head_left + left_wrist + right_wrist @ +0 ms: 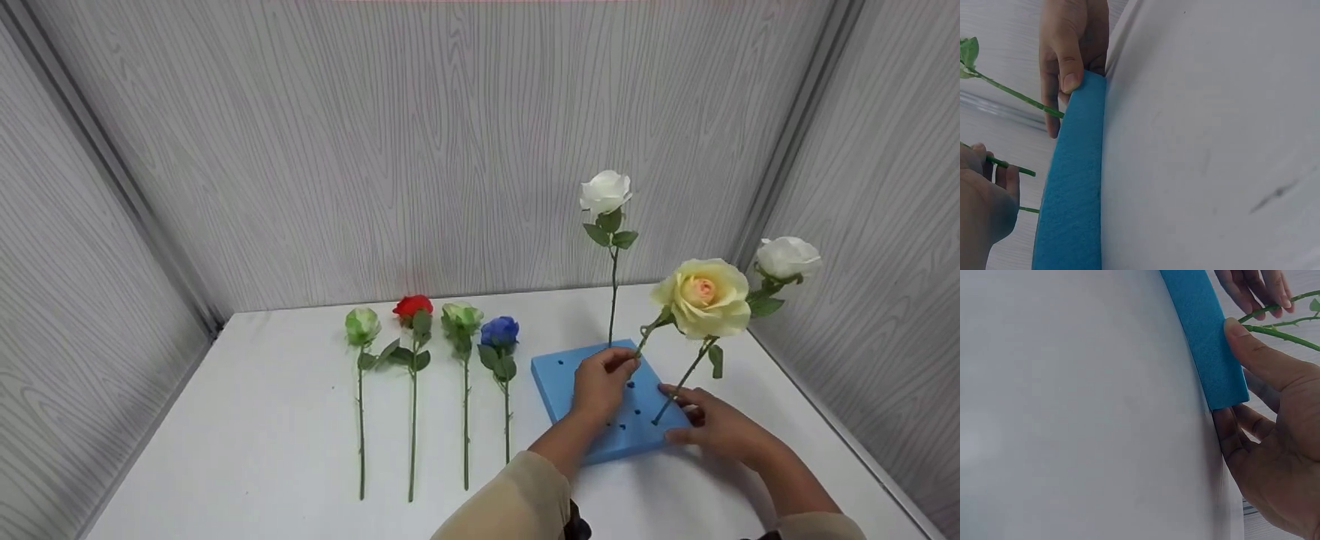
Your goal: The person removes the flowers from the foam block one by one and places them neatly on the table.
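My left hand (pixel 604 382) pinches the stem of a pale yellow rose (pixel 703 298) above a blue foam block (pixel 562 386) with holes. In the left wrist view, the lower end of this stem (pixel 1026 171) hangs just off the block's face. My right hand (pixel 724 431) grips the block's right side, the thumb (pixel 1252 349) on its front corner and the other fingers round the side. One white rose (pixel 606 192) stands upright at the back of the block. Another white rose (pixel 787 257) leans right from a front-right hole, its stem partly hidden by the yellow bloom.
Left of the block, a light green rose (pixel 363 326), a red rose (pixel 412 306), a second green-white rose (pixel 462 316) and a blue rose (pixel 500 331) lie in a row on the white table (pixel 247 420). Grey wood-grain panels (pixel 375 150) enclose the table's back and sides.
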`<state>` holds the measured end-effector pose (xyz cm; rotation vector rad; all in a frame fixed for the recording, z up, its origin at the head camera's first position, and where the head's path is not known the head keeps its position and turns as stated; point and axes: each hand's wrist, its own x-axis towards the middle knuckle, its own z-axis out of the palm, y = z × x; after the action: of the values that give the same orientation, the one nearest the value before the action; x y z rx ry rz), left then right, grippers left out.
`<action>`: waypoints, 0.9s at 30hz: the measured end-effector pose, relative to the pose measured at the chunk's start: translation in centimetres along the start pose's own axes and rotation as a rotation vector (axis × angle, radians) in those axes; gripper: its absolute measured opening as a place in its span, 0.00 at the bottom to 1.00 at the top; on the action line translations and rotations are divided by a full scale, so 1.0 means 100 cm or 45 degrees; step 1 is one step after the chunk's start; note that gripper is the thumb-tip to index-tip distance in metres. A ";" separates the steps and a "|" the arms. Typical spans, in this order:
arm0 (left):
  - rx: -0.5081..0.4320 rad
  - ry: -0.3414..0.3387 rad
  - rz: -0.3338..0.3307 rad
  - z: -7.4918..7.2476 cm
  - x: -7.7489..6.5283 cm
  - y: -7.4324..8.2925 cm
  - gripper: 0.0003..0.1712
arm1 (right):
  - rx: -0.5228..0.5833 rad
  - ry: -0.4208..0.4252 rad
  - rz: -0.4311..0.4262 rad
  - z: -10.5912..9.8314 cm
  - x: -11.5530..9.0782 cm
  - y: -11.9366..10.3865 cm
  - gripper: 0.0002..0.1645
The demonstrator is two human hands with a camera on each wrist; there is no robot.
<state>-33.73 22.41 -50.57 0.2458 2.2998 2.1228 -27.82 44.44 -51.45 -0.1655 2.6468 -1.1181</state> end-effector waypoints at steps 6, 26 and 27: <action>-0.012 -0.040 0.037 -0.009 -0.002 0.008 0.07 | -0.007 0.000 -0.003 0.001 0.000 -0.002 0.58; 0.012 -0.073 0.066 -0.041 -0.014 0.017 0.12 | -0.021 -0.009 0.020 0.001 0.001 0.000 0.58; 0.012 -0.072 0.058 -0.043 -0.014 0.016 0.12 | -0.024 -0.009 0.020 0.001 0.001 0.000 0.58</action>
<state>-32.61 18.12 -48.72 0.3570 2.2953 2.0976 -27.90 44.37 -51.55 -0.1524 2.6482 -1.0862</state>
